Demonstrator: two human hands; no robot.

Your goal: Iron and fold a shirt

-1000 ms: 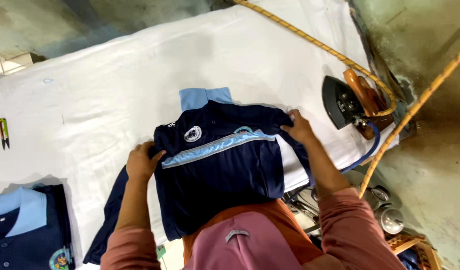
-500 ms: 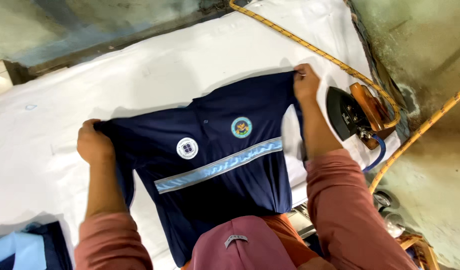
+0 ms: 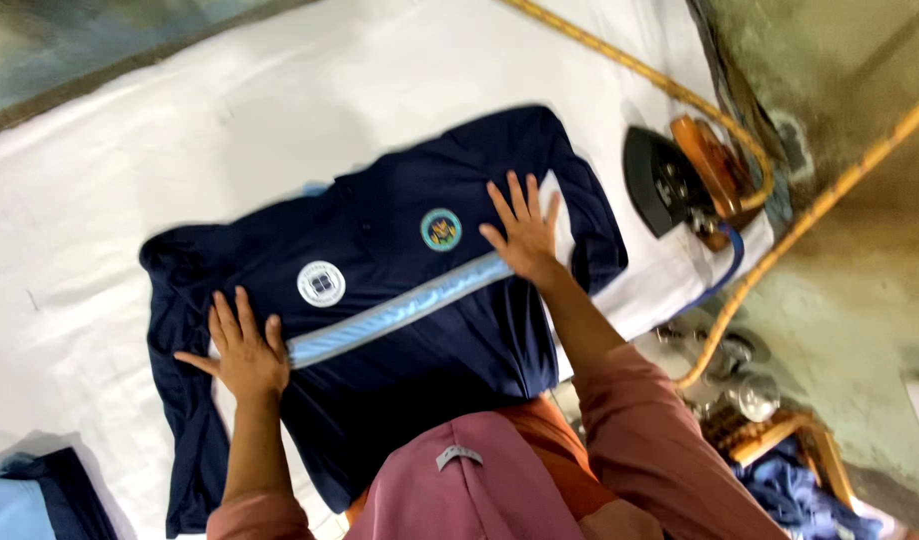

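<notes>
- Two hands lie flat on a navy shirt (image 3: 399, 300), which is spread out on a white sheet (image 3: 229, 130).
- The left hand (image 3: 241, 352) is open, fingers spread, palm down on the shirt at about 8 o'clock from its middle, touching the end of the light blue stripe (image 3: 399, 310).
- The right hand (image 3: 524, 232) is open too, fingers spread and pointing to 12 o'clock, pressing the shirt at about 2 o'clock from its middle, just over the other end of the stripe.
- No hand grips anything; both only rest on the cloth.
- Two round badges are on the shirt: a white one (image 3: 321, 283) near the left hand and a green one (image 3: 440, 229) beside the right hand.
- One sleeve hangs down toward 7 o'clock, past the left wrist.
- An iron (image 3: 669, 185) stands at 3 o'clock from the shirt, near the edge of the sheet, apart from the right hand.
- A yellow rope (image 3: 619, 62) runs over the sheet at 1 o'clock, behind the iron.
- Another folded shirt (image 3: 39, 495), navy and light blue, lies at the corner at 8 o'clock, well apart from the hands.
</notes>
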